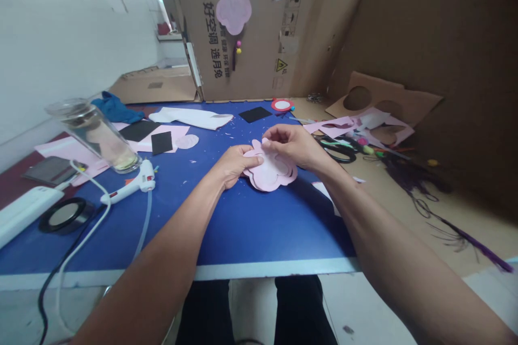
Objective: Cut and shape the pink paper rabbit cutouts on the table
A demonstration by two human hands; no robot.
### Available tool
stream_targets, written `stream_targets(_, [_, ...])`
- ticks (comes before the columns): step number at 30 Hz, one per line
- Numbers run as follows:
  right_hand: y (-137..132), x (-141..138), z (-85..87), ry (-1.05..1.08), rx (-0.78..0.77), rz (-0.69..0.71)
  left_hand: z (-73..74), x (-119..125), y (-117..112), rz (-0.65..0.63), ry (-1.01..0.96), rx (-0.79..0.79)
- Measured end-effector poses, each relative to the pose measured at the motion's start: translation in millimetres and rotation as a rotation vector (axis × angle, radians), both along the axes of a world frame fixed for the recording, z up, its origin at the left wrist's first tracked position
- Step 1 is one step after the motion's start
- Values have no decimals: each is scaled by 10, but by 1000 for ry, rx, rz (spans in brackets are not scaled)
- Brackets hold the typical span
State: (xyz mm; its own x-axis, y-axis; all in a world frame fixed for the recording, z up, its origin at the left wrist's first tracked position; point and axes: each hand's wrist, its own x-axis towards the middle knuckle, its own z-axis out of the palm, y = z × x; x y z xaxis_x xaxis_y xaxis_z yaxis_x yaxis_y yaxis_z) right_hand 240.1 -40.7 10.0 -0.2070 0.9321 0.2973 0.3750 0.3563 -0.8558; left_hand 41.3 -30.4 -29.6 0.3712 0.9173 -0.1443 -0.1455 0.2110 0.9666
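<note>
Above the middle of the blue table, my left hand [237, 166] grips the left edge of a pink scalloped paper cutout [267, 173], thumb on top. The cutout looks layered, with a smaller shape lying over a larger one and pointed tips at the top. At its upper right, my right hand [289, 144] is closed, with thumb and forefinger pinching one of the upper tips. The fingers beneath the paper are hidden. A similar pink cutout [233, 7] hangs on the cardboard wall ahead.
To the left are a white glue gun [137, 185], a glass of liquid [101, 137], black tape [67, 215], a power strip [28, 212] and loose cables. Black scissors [340, 151], paper offcuts [360, 123] and cut cardboard [380, 95] lie right. Tall cardboard [259, 64] stands behind.
</note>
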Motion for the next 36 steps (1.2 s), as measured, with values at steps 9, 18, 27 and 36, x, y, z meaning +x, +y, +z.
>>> stream_targets(9, [81,191,-2,143,-194,-111,20,-66,126,282,-103,36])
stream_targets(18, [61,134,-9,100,-212,-68,43,-69,116,320,-146,4])
stream_targets(27, [-17,77,63,113,-115,-80,-30,-89,141,287,-131,-18])
stream_targets(36, [-123,-38,163,25,44,-144,-39,-73,116,293,-114,-12])
